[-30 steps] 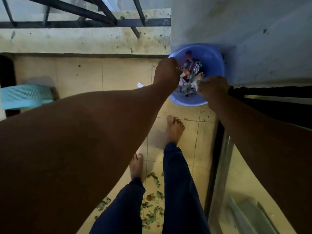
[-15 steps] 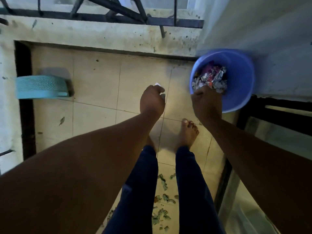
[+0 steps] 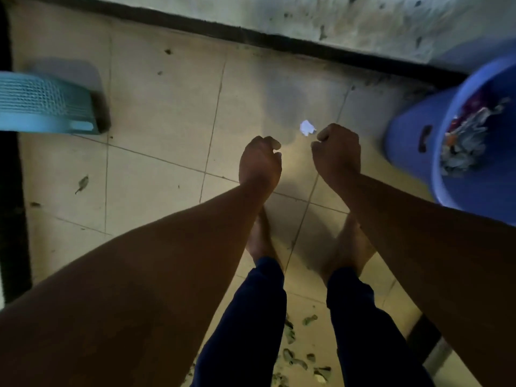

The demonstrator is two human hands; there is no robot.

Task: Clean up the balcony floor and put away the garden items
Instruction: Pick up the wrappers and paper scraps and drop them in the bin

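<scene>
A small white paper scrap [image 3: 307, 127] lies on the beige tiled floor [image 3: 156, 113]. My right hand [image 3: 336, 150] hovers just right of it with its fingers curled in, and I cannot tell whether they touch the scrap. My left hand [image 3: 261, 160] hangs a little to the scrap's lower left, fingers loosely curled, holding nothing. A blue plastic bucket [image 3: 413, 146] stands at the right edge, with crumpled wrappers and paper inside. Dry leaf bits [image 3: 296, 358] lie scattered on the tiles behind my bare feet.
A teal mesh basket [image 3: 44, 104] sits on the floor at the left. A stained concrete kerb [image 3: 279, 15] runs along the far side. A lone leaf [image 3: 82, 184] lies on the left tiles. A dark door track [image 3: 427, 339] crosses the lower right.
Both hands have come away from the bucket and moved down towards the floor. The view has tilted down, so the railing is out of sight. The white scrap now shows between the hands.
</scene>
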